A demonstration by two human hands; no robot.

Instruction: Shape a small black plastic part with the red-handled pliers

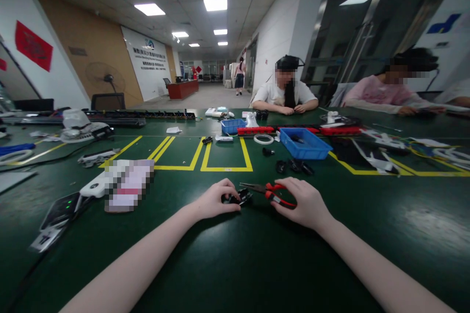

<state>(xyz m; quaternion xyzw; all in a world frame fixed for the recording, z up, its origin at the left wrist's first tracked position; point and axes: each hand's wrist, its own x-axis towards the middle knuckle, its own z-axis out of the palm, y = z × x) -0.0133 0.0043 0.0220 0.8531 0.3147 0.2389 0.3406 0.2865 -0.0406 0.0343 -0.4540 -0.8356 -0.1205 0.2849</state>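
Note:
My left hand (216,200) rests on the green table (235,264) with its fingers curled round a small black part (238,199). My right hand (303,201) grips the red handles of needle-nose pliers (266,189), whose dark jaws point left toward the black part. The two hands sit close together near the table's middle, just in front of the yellow floor-tape boxes (225,156).
Beyond my hands lie several small black parts (293,166), a blue bin (304,143), a smaller blue bin (232,126) and red strips (257,130). A phone and power bank (73,200) sit at left. Two people sit across the table at the right.

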